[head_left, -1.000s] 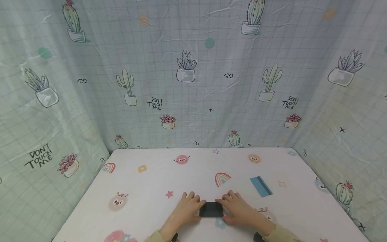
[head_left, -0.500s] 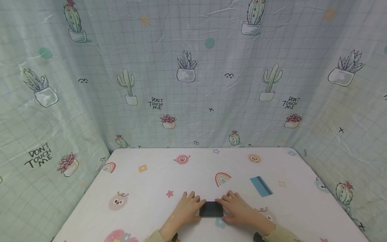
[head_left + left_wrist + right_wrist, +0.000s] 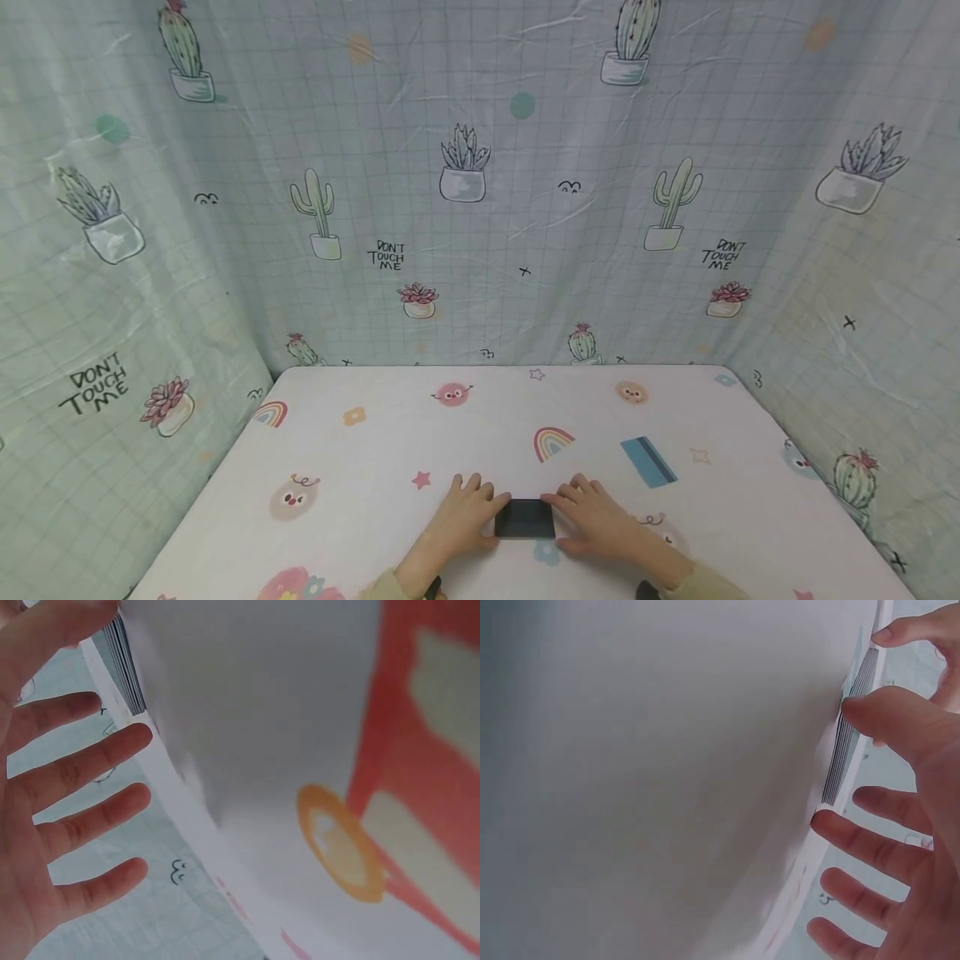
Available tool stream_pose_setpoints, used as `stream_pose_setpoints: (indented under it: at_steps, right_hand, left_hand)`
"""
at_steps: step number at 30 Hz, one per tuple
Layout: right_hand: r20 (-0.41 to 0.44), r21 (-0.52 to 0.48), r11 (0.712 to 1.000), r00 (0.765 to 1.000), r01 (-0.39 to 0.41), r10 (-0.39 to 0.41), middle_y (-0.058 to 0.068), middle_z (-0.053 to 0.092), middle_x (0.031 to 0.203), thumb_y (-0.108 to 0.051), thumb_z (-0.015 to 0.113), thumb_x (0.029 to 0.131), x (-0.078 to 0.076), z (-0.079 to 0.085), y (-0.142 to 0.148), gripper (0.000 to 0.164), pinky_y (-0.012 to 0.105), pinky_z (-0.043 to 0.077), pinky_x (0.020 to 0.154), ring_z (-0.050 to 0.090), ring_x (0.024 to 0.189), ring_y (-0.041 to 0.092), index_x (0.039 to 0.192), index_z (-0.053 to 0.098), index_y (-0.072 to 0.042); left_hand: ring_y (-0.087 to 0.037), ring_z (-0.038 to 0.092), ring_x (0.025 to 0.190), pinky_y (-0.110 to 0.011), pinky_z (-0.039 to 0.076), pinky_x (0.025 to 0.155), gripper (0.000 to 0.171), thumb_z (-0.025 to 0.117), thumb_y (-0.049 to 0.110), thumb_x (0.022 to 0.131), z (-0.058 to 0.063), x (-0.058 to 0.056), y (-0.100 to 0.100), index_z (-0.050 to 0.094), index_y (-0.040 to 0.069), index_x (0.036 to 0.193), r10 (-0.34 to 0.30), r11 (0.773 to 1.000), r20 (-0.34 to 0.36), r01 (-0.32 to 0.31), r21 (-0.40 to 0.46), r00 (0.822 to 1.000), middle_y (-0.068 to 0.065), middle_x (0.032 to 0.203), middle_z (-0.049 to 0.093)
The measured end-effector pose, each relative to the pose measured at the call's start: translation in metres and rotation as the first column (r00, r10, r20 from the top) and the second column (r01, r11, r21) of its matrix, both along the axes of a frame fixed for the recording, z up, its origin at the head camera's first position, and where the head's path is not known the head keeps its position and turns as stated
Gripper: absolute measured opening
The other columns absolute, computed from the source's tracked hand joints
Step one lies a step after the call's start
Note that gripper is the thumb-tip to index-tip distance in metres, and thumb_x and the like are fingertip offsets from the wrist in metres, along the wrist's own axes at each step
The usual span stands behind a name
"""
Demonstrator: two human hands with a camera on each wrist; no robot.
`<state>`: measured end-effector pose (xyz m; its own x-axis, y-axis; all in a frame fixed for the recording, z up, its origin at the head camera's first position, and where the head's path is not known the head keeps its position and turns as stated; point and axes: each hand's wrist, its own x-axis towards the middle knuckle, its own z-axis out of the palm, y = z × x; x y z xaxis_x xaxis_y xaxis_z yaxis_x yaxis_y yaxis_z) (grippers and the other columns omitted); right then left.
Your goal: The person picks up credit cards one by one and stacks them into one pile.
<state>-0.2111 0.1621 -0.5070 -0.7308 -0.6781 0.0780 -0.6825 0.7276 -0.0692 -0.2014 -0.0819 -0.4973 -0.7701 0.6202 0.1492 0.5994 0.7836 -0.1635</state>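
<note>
A dark stack of flat cards (image 3: 524, 519) lies on the white table (image 3: 360, 467) between both hands. Layered edges of the stack (image 3: 847, 742) show as thin stripes in the right wrist view. The left hand (image 3: 460, 518) holds its left side, index finger at the far corner and thumb at the near corner. Just off the right side is the right hand (image 3: 597, 518), with thumb and index finger spread and a slim gap to the stack in the head view. The other fingers of both hands are extended. What the cards are cannot be read.
A blue card (image 3: 648, 462) with a dark stripe lies to the right, beyond the right hand. Cartoon prints cover the tabletop. A cactus-patterned curtain (image 3: 495, 233) stands behind the table and along both sides.
The right hand has shifted slightly right, its thumb and index finger coming away from the stack's right corners. The left hand and the stack stay essentially where they were.
</note>
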Motion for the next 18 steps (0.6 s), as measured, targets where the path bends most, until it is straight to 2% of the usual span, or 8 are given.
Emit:
stream_pose_setpoints:
  at_steps: [11,14,18]
  right_hand:
    - [0.006,-0.036,0.998,0.999,0.043,-0.043,-0.011,0.055,0.107,-0.045,0.062,0.076,0.004,0.000,0.014,0.057,0.037,0.039,0.080,0.038,0.093,0.008,0.126,0.048,-0.023]
    - [-0.009,-0.059,0.997,0.998,0.055,-0.056,-0.010,0.055,0.106,-0.043,0.063,0.076,0.006,-0.001,0.019,0.054,0.037,0.039,0.079,0.038,0.092,0.008,0.124,0.050,-0.021]
    - [0.022,-0.072,0.992,0.995,0.102,-0.101,-0.008,0.055,0.107,-0.041,0.062,0.077,0.006,-0.005,0.027,0.053,0.039,0.038,0.081,0.039,0.094,0.009,0.124,0.049,-0.021]
  left_hand:
    - [-0.012,0.041,0.083,-0.034,0.037,0.075,0.051,0.069,0.048,0.069,0.008,-0.001,0.003,0.057,0.026,0.114,-0.030,0.999,-0.010,0.031,0.027,0.999,0.006,0.091,0.057]
    - [-0.011,0.042,0.081,-0.030,0.034,0.071,0.046,0.067,0.048,0.071,0.012,-0.002,0.006,0.058,0.026,0.111,-0.052,0.998,-0.045,0.054,0.037,0.998,0.007,0.089,0.057]
    - [-0.011,0.042,0.079,-0.027,0.030,0.066,0.038,0.065,0.045,0.073,0.015,-0.007,0.012,0.059,0.025,0.105,-0.087,0.995,-0.099,0.091,0.039,0.991,0.007,0.086,0.057]
